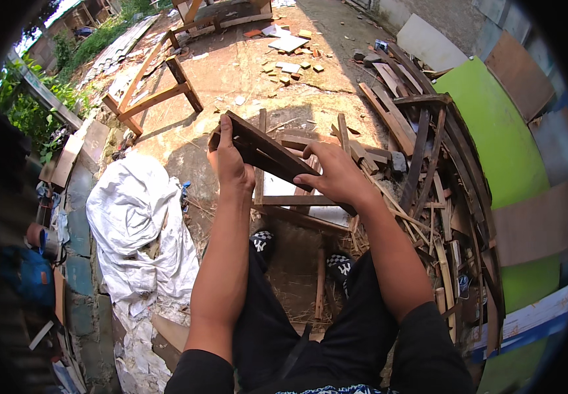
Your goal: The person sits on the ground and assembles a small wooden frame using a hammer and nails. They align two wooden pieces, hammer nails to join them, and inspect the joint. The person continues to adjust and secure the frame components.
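Note:
Both my hands hold dark brown wooden slats (265, 150) in front of me, tilted with the far end up to the left. My left hand (231, 159) is wrapped round the upper left end, its thumb along the outside. At the lower right end, my right hand (338, 174) grips with thumb and fingers. A narrow gap shows between the slats; whether they are joined I cannot tell. Below and beyond my hands lies a wooden frame (300, 200) with a white panel (282, 186) under it, partly hidden by the slats and my right hand.
A pile of loose wood strips (438, 190) runs along the right, beside a green board (494, 118). Crumpled white cloth (136, 217) lies at left. Farther off stand a wooden trestle-like frame (156, 98) and scattered small blocks (290, 69). My feet are just below the frame.

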The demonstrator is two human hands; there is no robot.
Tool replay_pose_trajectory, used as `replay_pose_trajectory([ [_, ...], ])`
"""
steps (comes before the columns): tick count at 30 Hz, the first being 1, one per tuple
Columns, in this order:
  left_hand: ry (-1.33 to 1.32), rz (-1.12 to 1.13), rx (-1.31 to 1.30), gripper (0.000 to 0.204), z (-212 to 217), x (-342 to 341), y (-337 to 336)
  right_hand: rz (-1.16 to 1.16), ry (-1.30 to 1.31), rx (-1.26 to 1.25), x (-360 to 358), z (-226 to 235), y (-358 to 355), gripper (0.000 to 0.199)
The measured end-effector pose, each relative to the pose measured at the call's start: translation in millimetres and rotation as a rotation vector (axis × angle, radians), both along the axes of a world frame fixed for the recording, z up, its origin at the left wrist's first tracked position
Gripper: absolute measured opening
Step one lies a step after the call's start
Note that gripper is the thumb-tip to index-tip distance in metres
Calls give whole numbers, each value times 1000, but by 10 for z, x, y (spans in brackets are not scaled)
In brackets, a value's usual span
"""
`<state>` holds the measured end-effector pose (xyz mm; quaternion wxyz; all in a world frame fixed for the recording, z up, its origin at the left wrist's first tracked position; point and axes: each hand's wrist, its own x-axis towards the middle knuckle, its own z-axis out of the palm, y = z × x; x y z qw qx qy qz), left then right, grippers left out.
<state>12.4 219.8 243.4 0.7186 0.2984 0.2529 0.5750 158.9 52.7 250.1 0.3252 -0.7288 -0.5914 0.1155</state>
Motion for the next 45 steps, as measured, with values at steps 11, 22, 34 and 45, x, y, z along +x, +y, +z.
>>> replay_pose_trajectory([
  [11,165,-300,-21,54,131,-151,-85,40,127,-152,278,-175,-177,31],
  [22,268,-561,289,34,100,-375,-41,21,255,-203,503,81,-768,51],
  [34,570,-581,455,40,153,-301,-271,115,313,-250,653,166,-1017,56],
  [45,601,-578,483,40,260,-298,-386,130,172,-96,773,-10,-1007,45],
])
